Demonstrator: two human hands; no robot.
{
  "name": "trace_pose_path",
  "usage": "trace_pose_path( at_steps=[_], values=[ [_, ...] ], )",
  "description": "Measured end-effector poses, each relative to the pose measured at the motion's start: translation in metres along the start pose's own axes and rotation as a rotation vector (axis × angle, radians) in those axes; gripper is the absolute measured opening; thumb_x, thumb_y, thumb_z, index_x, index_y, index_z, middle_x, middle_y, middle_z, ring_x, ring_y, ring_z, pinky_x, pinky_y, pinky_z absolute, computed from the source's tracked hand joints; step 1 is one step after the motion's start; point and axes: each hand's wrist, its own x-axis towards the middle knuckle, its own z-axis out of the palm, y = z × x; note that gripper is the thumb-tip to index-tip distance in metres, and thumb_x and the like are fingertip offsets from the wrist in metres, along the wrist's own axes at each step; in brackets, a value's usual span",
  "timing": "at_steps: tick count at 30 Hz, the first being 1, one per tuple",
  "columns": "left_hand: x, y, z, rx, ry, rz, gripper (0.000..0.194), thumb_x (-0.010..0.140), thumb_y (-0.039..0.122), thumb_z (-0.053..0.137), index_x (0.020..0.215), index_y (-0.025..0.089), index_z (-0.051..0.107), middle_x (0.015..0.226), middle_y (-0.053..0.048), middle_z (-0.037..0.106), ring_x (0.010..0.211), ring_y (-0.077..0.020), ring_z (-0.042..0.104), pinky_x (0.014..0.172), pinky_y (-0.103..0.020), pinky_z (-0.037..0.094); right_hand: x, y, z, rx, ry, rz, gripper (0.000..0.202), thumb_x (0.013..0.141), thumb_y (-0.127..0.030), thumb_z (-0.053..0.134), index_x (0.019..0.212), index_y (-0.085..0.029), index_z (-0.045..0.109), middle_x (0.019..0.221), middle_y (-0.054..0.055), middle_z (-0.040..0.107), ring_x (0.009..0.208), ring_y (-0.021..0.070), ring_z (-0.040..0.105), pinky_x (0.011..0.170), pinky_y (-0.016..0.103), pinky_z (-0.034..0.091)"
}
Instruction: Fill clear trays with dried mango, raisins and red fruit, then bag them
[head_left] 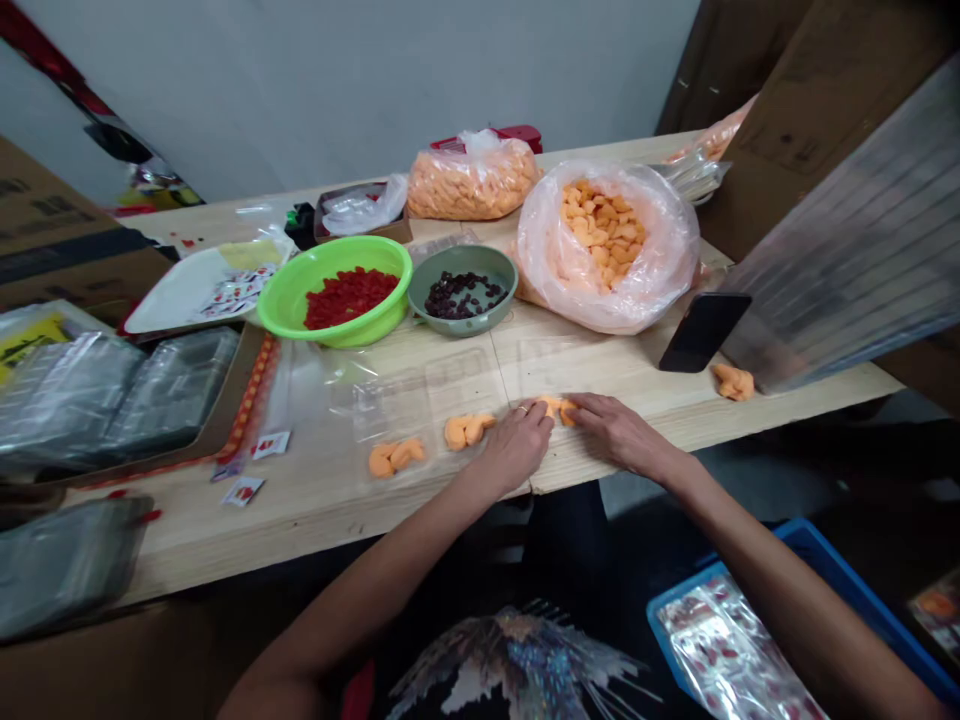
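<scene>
My left hand (517, 440) rests low over the table's front part, its fingers bent and pressed against small curved orange pieces (555, 404). From the other side my right hand (619, 428) closes its fingertips on the same group; the fingers partly hide these pieces. Left of my hands, a clear plastic tray (390, 400) holds two little clusters, one orange cluster (396, 456) at its left and another orange cluster (468, 430) nearer my left hand. A further clear tray (544, 360) lies behind my fingers, its edges hard to make out.
Behind stand a green basin (266, 318) of red pieces, a grey-green bowl (465, 326) of dark pieces and an open bag (536, 225) of orange pieces. A phone (703, 332) leans at right beside a loose orange clump (733, 382). Below sits a blue crate (817, 550).
</scene>
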Motion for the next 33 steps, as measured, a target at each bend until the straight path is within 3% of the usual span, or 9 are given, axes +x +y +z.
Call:
trace_pose_path(
  at_steps=[4, 8, 15, 17, 19, 21, 25, 29, 33],
  values=[
    [-0.003, 0.005, 0.005, 0.004, 0.025, 0.09, 0.024, 0.1, 0.014, 0.042, 0.114, 0.012, 0.062, 0.134, -0.014, 0.058, 0.128, -0.0253, 0.053, 0.109, -0.038, 0.045, -0.015, -0.014, 0.011, -0.108, 0.063, -0.015, 0.047, 0.094, -0.012, 0.046, 0.14, -0.017, 0.054, 0.155, 0.018, 0.045, 0.145, 0.0283, 0.041, 0.114, 0.051, 0.038],
    [-0.025, 0.01, 0.002, -0.015, 0.084, 0.121, 0.033, 0.102, 0.018, 0.04, 0.13, 0.013, 0.057, 0.146, -0.012, 0.053, 0.138, -0.0235, 0.046, 0.112, -0.036, 0.042, -0.029, -0.023, 0.036, -0.211, 0.11, 0.032, 0.067, 0.101, -0.031, 0.041, 0.163, -0.02, 0.017, 0.164, 0.017, 0.031, 0.151, 0.0305, 0.029, 0.117, 0.057, 0.03],
    [-0.133, -0.043, -0.021, 0.013, 0.104, -0.387, 0.06, 0.099, 0.053, 0.048, 0.15, 0.023, 0.043, 0.162, -0.016, 0.034, 0.152, -0.0426, 0.024, 0.118, -0.069, 0.024, -0.006, -0.009, 0.046, -0.168, 0.191, 0.241, 0.067, 0.098, -0.042, 0.037, 0.158, -0.056, 0.012, 0.17, 0.001, 0.013, 0.153, 0.0375, 0.021, 0.111, 0.069, 0.027],
    [-0.156, -0.058, -0.022, -0.041, 0.042, -0.47, 0.069, 0.095, 0.059, 0.052, 0.155, 0.028, 0.037, 0.165, -0.015, 0.027, 0.153, -0.0455, 0.017, 0.117, -0.073, 0.019, 0.025, -0.01, 0.033, -0.137, 0.23, 0.246, 0.065, 0.096, -0.042, 0.041, 0.157, -0.056, 0.021, 0.168, 0.005, 0.021, 0.152, 0.0384, 0.024, 0.11, 0.069, 0.028],
    [-0.167, -0.063, -0.019, -0.103, -0.006, -0.472, 0.073, 0.094, 0.06, 0.055, 0.157, 0.03, 0.032, 0.168, -0.013, 0.022, 0.154, -0.045, 0.013, 0.119, -0.072, 0.017, 0.071, -0.012, 0.011, -0.091, 0.245, 0.184, 0.061, 0.096, -0.036, 0.043, 0.156, -0.039, 0.037, 0.164, 0.014, 0.031, 0.15, 0.0399, 0.03, 0.111, 0.067, 0.033],
    [-0.169, -0.06, -0.015, -0.153, -0.016, -0.45, 0.077, 0.093, 0.061, 0.056, 0.159, 0.032, 0.028, 0.169, -0.012, 0.017, 0.155, -0.0439, 0.008, 0.121, -0.071, 0.013, 0.13, -0.014, -0.014, -0.013, 0.217, 0.124, 0.053, 0.094, -0.027, 0.042, 0.146, -0.02, 0.052, 0.157, 0.019, 0.04, 0.143, 0.0364, 0.043, 0.112, 0.057, 0.04],
    [-0.164, -0.045, -0.007, -0.228, -0.011, -0.381, 0.082, 0.093, 0.062, 0.054, 0.161, 0.034, 0.019, 0.171, -0.007, 0.009, 0.156, -0.0429, 0.0, 0.123, -0.07, 0.007, 0.261, -0.016, -0.044, 0.094, 0.039, 0.263, 0.05, 0.088, -0.009, 0.044, 0.135, -0.01, 0.061, 0.138, 0.017, 0.062, 0.127, 0.0282, 0.059, 0.111, 0.041, 0.044],
    [-0.156, -0.042, 0.002, -0.245, 0.01, -0.418, 0.076, 0.096, 0.06, 0.049, 0.161, 0.034, 0.02, 0.17, -0.007, 0.009, 0.156, -0.0427, 0.002, 0.123, -0.073, 0.01, 0.36, -0.025, -0.024, 0.111, -0.212, 0.321, 0.052, 0.076, -0.011, 0.068, 0.128, -0.006, 0.065, 0.138, 0.022, 0.061, 0.115, 0.0289, 0.064, 0.099, 0.035, 0.049],
    [-0.144, -0.047, 0.014, -0.258, 0.008, -0.476, 0.074, 0.098, 0.06, 0.043, 0.16, 0.025, 0.027, 0.168, -0.014, 0.015, 0.154, -0.0453, 0.007, 0.121, -0.076, 0.016, 0.406, -0.029, 0.01, 0.1, -0.277, 0.371, 0.046, 0.069, -0.008, 0.075, 0.113, 0.0, 0.069, 0.138, 0.028, 0.057, 0.109, 0.0263, 0.065, 0.09, 0.032, 0.05]
  ],
)
